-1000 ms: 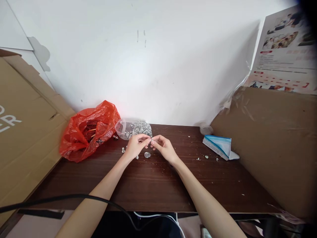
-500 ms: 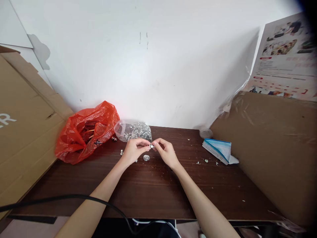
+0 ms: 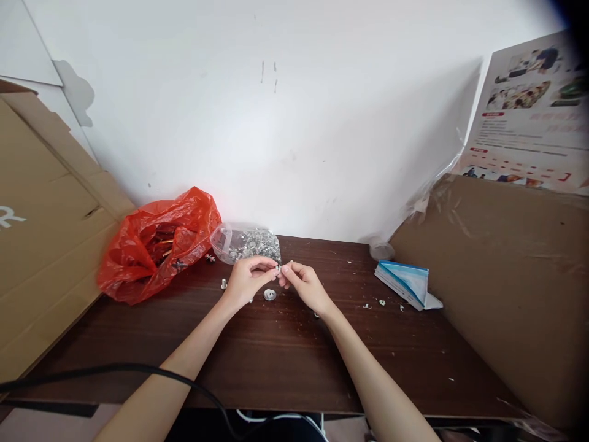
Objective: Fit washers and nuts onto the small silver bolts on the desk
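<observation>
Between the fingertips of my left hand (image 3: 248, 281) is a small metal part (image 3: 278, 269), mostly covered by the fingers. My right hand (image 3: 305, 285) meets it from the right, thumb and fingers pinched at the same small part. Just below the hands a round metal disc (image 3: 270, 295) lies on the brown table (image 3: 276, 356). A small metal fitting (image 3: 224, 284) stands left of my left hand. Behind the hands rests a clear plastic bag (image 3: 251, 243) full of small metal pieces.
A red plastic bag (image 3: 159, 245) sits at the left beside a cardboard box (image 3: 50, 245). On the right are a blue and white packet (image 3: 405, 283), a clear round lid (image 3: 381, 248), small scraps and another cardboard panel (image 3: 501, 264). A black cable (image 3: 115, 368) crosses my left forearm.
The fingers of my right hand have shifted and curled around the small metal part, which now shows less and looks turned. The view has moved slightly.
</observation>
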